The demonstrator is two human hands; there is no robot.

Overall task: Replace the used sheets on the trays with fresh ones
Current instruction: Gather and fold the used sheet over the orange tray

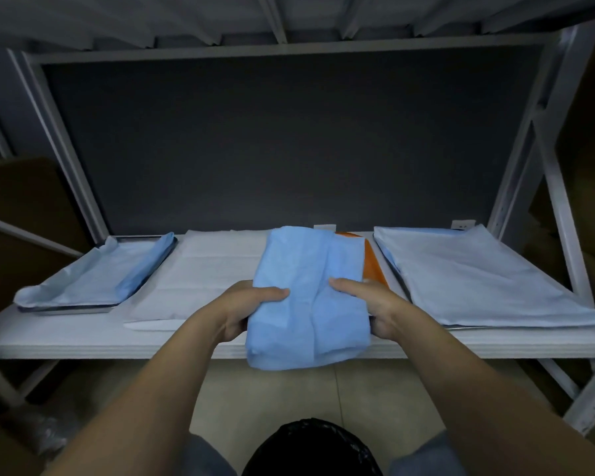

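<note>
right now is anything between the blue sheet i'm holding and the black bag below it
Nothing visible. The left hand and right hand hold the blue sheet at the shelf front edge. Between it and the black bag shows only bare floor.

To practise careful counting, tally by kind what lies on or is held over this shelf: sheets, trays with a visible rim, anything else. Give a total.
Sheets: 4 (crumpled blue sheet, white sheet, folded blue sheet held by left hand and right hand, pale sheet)
Trays with visible rim: 2 (left tray, right tray)
Orange item: 1
Total: 7
</note>
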